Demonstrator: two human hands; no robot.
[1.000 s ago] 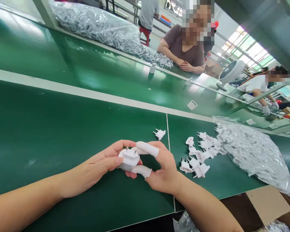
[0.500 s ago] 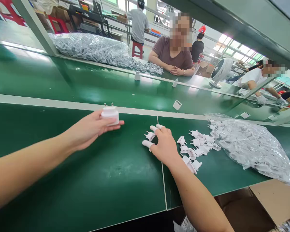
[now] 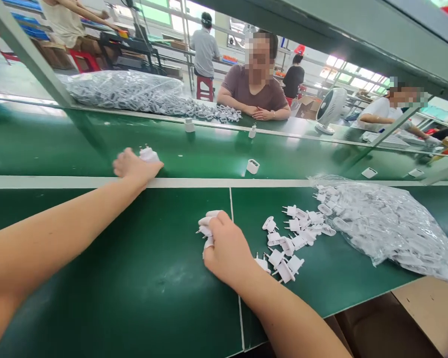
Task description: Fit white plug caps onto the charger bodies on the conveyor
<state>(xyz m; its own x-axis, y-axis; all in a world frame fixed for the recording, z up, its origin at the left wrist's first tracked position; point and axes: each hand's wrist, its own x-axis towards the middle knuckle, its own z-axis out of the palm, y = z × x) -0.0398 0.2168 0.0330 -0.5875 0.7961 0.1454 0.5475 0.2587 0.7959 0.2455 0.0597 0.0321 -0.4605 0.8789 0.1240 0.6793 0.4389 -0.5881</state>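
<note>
My left hand [image 3: 134,166] reaches over the pale strip to the far green belt. Its fingers and thumb are around a white charger [image 3: 149,154], whose two prongs point up. Slight motion blur covers these fingers. Above the near green surface, my right hand [image 3: 226,243], with white finger cots on its fingertips, pinches a small white plug piece [image 3: 205,230], its pins pointing left. To the right of that hand lies a loose pile of similar white plug pieces [image 3: 298,226]. A few of them are partly hidden behind my right wrist.
A clear bag [image 3: 388,228] of plug pieces lies at right. White housings [image 3: 253,166] and chargers [image 3: 189,125] stand on the far belt [image 3: 209,159]. Beyond are another filled bag [image 3: 127,92], a seated person [image 3: 256,94] and a fan [image 3: 331,109]. A metal frame [image 3: 358,59] crosses overhead.
My left hand has carried the charger forward from the near surface to the far belt. My right hand has closed on the plug piece and moved left with it. The view has shifted slightly.
</note>
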